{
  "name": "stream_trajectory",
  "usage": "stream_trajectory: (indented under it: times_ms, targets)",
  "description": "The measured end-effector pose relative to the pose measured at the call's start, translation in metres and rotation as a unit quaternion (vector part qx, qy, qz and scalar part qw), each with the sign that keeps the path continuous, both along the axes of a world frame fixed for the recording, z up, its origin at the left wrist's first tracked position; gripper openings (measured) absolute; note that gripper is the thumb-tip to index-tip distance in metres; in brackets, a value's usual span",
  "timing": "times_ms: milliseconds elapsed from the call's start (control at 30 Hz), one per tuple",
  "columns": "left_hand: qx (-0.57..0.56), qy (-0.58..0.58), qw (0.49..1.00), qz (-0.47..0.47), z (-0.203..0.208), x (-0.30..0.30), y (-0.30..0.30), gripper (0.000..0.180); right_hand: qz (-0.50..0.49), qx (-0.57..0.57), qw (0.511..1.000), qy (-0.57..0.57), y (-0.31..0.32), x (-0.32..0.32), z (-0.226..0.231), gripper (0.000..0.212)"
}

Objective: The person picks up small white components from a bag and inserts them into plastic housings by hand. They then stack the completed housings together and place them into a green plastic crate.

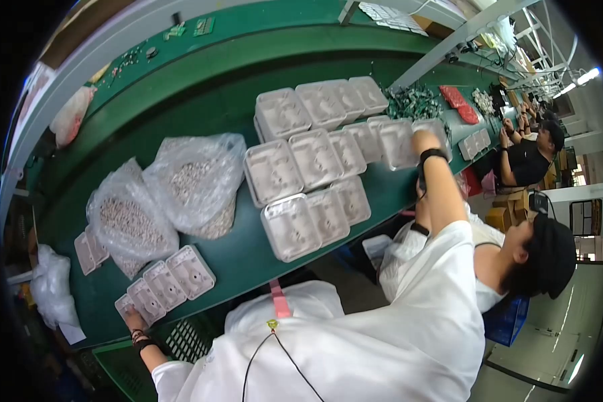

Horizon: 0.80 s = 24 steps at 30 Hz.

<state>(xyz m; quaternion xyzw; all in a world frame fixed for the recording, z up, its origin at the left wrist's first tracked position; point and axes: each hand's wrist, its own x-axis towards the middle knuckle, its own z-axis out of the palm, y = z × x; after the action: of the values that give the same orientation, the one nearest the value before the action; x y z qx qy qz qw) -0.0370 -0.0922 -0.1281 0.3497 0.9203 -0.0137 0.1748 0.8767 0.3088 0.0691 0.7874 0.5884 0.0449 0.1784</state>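
My left hand [135, 320] is closed over the nearest shell in a short row of pale plastic housings [164, 283] along the front edge of the table. Far to the right, my stretched right arm puts my right hand [425, 142] at a whitish plastic housing [433, 132]; its fingers are mostly hidden. Several stacks of similar rectangular housings [291, 224] with rounded corners stand in rows at the centre. Left of them, two clear plastic bags [201, 177] stand open, full of small pale parts.
On the green table [244, 261], a heap of dark green wired parts [414, 102] lies beyond my right hand. Beside me on the right sits a person in a black cap [546, 258]. A grey metal post [442, 50] rises behind the stacks; a green crate [187, 338] is below the edge.
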Motion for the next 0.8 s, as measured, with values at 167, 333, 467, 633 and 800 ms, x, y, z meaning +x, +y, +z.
stream_trajectory:
  times_ms: [167,333,467,633,800]
  targets:
    - [-0.085,-0.027,0.994,-0.061,0.017,0.047,0.039,0.058,0.001,-0.039,0.998,0.057,0.027,0.005,-0.049,0.027]
    - [-0.091,0.026,0.994,0.046,0.018,0.088,0.057,0.061,0.026,-0.060,0.995,0.081,0.044,-0.011,-0.072,0.030]
    - [-0.139,0.022,0.986,-0.085,0.019,0.096,0.048,0.066,0.033,-0.079,0.991,0.102,0.052,-0.030,-0.077,0.030]
    - [-0.149,-0.009,0.965,-0.214,0.015,0.102,0.047,0.064,-0.037,0.017,0.993,0.112,0.039,-0.033,-0.072,0.035]
    - [-0.071,-0.051,0.980,-0.181,0.081,0.153,0.065,0.058,0.207,0.277,0.918,0.196,-0.036,-0.181,0.016,0.023]
